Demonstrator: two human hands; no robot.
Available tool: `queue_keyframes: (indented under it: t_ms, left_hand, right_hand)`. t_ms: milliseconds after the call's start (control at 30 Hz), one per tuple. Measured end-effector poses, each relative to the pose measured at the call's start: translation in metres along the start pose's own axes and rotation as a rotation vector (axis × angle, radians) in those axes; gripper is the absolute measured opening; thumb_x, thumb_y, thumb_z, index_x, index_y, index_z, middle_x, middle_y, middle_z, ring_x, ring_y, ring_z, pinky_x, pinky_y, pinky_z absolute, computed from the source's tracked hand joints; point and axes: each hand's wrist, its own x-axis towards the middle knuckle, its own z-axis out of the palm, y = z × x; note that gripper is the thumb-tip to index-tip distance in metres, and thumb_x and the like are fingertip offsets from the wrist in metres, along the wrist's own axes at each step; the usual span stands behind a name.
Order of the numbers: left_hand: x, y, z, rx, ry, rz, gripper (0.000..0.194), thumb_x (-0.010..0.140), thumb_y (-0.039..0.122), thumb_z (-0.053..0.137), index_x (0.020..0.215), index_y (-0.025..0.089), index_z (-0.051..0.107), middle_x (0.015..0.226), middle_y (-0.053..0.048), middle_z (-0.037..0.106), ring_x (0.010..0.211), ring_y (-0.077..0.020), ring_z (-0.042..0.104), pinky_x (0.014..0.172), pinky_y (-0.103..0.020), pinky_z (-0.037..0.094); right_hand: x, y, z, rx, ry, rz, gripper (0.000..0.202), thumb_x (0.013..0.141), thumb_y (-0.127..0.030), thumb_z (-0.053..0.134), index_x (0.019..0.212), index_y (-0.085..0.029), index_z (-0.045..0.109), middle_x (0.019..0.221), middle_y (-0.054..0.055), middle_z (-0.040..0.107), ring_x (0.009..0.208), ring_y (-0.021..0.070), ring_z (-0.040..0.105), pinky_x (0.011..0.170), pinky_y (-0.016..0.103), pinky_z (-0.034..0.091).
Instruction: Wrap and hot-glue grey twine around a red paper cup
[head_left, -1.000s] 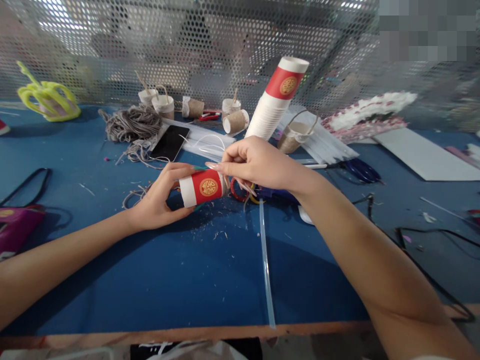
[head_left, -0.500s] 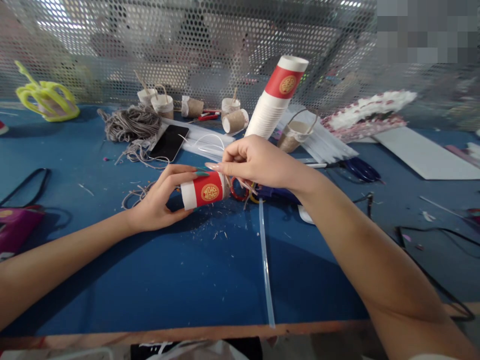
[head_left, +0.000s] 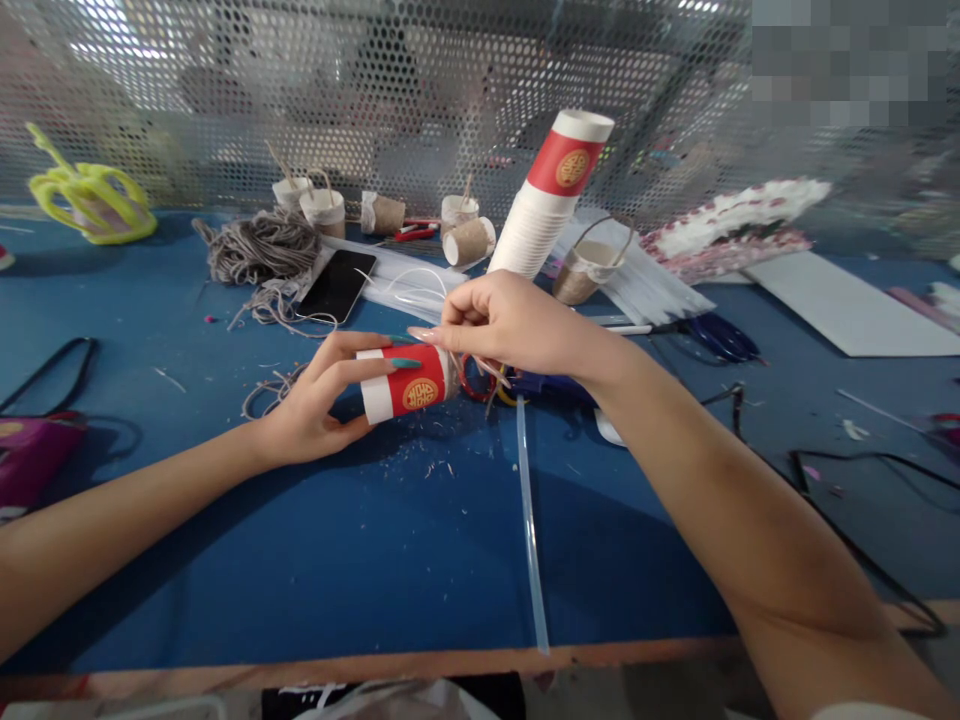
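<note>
My left hand (head_left: 304,400) grips a red and white paper cup (head_left: 381,400) lying on its side, its gold emblem facing up toward me. The thumb is underneath and the teal-nailed fingers rest over the top. Brown twine (head_left: 453,374) wraps the cup's right end. There my right hand (head_left: 499,318) pinches the twine between thumb and fingers; part of the strand is hidden behind them. Just beyond and below the right hand are the red handle of a pair of scissors (head_left: 477,378) and a blue glue gun (head_left: 555,388) with a long clear glue stick (head_left: 531,530).
Behind my hands leans a tall stack of paper cups (head_left: 531,225). Small twine-wrapped cups (head_left: 469,243), a grey yarn bundle (head_left: 262,248) and a phone (head_left: 337,287) line the back. A perforated metal screen (head_left: 420,110) stands behind. A black cable (head_left: 862,530) runs at right.
The paper cup has rolled slightly toward me, its emblem now lower. My left fingers have shifted on it, one teal nail now lying across the red band. My right hand stays nearly in place.
</note>
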Motion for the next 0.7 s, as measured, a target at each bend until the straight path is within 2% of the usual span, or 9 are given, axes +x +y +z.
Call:
queue_keyframes:
  t_ms: [133,433,700]
  left_hand:
    - [-0.0006,-0.0008,-0.0002,-0.026,-0.001,0.003,0.057,0.078,0.011,0.067,0.128,0.025,0.043,0.122,-0.010,0.049,0.116,-0.0224,0.054,0.090,-0.039,0.056]
    - [0.0005,0.0006,0.0000,-0.054,0.014,0.046,0.048,0.080,0.015,0.067,0.123,0.023,0.047,0.121,-0.010,0.050,0.114,-0.0206,0.055,0.090,-0.037,0.055]
    - [-0.0010,0.0009,0.0011,-0.046,0.009,0.073,0.043,0.082,0.018,0.067,0.121,0.022,0.049,0.120,-0.011,0.052,0.113,-0.0212,0.056,0.089,-0.036,0.055]
  right_hand:
    - [0.0003,-0.0006,0.0005,-0.010,-0.004,-0.005,0.032,0.088,-0.028,0.060,0.059,-0.016,0.050,0.040,-0.007,0.047,0.035,0.0024,0.042,0.042,0.020,0.031]
    - [-0.0002,-0.0026,-0.0004,0.012,0.008,0.005,0.032,0.082,-0.025,0.067,0.058,-0.016,0.048,0.038,-0.008,0.047,0.034,0.0032,0.043,0.042,0.021,0.031]
    - [0.0004,-0.0015,-0.0002,0.006,0.024,-0.030,0.033,0.080,-0.029,0.070,0.059,-0.016,0.049,0.042,-0.007,0.047,0.038,0.0031,0.042,0.043,0.022,0.030]
